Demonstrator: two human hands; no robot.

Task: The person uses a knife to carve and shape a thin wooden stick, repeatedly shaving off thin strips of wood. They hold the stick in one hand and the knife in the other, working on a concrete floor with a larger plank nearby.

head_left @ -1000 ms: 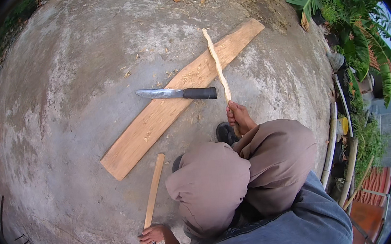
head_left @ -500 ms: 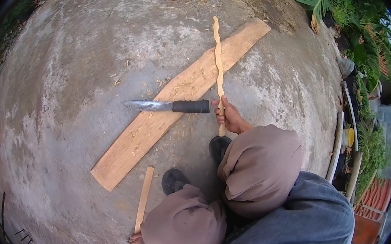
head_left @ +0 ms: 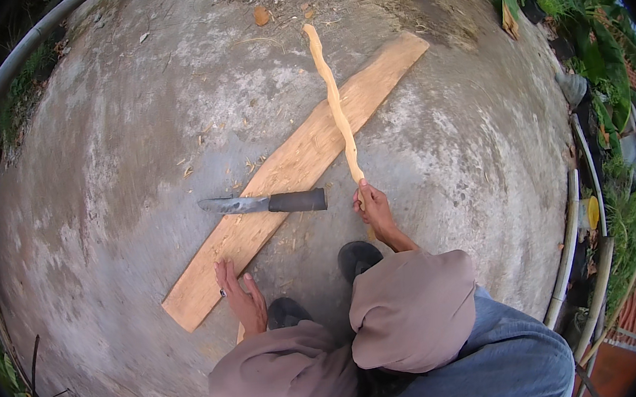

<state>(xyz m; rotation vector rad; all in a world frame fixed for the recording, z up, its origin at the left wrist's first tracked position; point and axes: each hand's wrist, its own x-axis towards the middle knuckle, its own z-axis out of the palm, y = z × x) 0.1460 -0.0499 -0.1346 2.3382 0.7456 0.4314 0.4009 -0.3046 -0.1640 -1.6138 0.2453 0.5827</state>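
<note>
My right hand (head_left: pixel 376 212) is closed around the lower end of a wavy, pale wooden stick (head_left: pixel 334 100), which slants up and to the left across a wooden plank (head_left: pixel 294 158). My left hand (head_left: pixel 243 295) is open, its fingers stretched over the near edge of the plank; whether they press on it I cannot tell. A knife (head_left: pixel 297 201) with a dark handle lies across the plank, blade to the left, between my hands. Under my left wrist shows a small piece of a straight wooden strip (head_left: pixel 240 333), the rest mostly hidden by brown cloth.
Wood shavings (head_left: pixel 213 124) are scattered on the concrete ground (head_left: pixel 103 221) around the plank. My dark footwear (head_left: pixel 358 259) is close to the plank's near side. Plants (head_left: pixel 608 83), poles (head_left: pixel 566 250) and a yellow container (head_left: pixel 588 213) border the right side.
My left hand has let go of the straight strip and moved up to the plank. My right hand has lowered slightly, and the wavy stick's top now leans further left.
</note>
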